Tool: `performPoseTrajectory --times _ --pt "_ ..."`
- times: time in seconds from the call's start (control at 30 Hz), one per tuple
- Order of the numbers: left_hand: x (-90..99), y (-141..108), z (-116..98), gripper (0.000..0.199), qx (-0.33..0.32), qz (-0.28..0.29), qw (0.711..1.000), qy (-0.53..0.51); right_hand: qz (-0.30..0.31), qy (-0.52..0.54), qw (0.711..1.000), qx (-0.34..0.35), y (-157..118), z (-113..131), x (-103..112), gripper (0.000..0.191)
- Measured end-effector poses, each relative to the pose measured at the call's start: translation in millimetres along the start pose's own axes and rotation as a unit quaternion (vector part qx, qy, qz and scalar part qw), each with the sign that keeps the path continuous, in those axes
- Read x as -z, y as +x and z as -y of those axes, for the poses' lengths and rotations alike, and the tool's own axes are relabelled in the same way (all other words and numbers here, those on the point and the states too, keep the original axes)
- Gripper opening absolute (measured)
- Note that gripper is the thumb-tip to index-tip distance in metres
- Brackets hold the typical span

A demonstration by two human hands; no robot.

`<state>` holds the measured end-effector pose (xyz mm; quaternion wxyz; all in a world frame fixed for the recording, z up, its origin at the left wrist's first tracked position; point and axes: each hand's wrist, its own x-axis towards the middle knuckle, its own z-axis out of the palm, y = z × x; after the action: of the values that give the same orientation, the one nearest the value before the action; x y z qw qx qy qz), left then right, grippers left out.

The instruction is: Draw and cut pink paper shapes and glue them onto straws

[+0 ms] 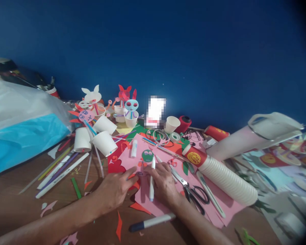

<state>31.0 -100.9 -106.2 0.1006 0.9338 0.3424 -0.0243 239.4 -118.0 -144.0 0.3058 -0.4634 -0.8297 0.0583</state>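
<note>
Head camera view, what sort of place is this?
Probably a craft table set against a blue wall: there are scissors, cut pink paper and a rabbit-eared paper figure in a cup.

L hand (118, 186) & R hand (165, 185) — nr each other, both palm dn, part curled.

Between my right fingers (158, 173) I hold a slim white marker (152, 185) lengthwise; pink paper (146, 206) lies beneath them.

Bag (28, 112), far left | glue stick (134, 148), scissors (184, 183) on papers (126, 159), middle | cup stack (226, 178) right of scissors
</note>
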Motion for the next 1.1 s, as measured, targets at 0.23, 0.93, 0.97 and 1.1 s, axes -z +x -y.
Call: performPoseTrajectory --times 0.23,0.93,0.97,1.1 --pt "-3.9 0 1 0.041 -0.002 -0.012 1.000 -0.012 0.000 -0.001 1.000 -0.005 0 0 0 0.034" --pt "-2.1 0 -1 0.039 0.011 0.020 1.000 0.014 -0.038 0.039 0.998 -0.018 0 0 4 0.027" --pt "-1.3 0 -1 0.040 0.014 0.022 1.000 0.015 -0.046 0.048 0.997 -0.024 0 1 6 0.026" --pt "0.7 -1 -2 0.048 0.022 0.013 1.000 -0.009 -0.068 0.105 0.990 -0.068 0 3 13 0.018"
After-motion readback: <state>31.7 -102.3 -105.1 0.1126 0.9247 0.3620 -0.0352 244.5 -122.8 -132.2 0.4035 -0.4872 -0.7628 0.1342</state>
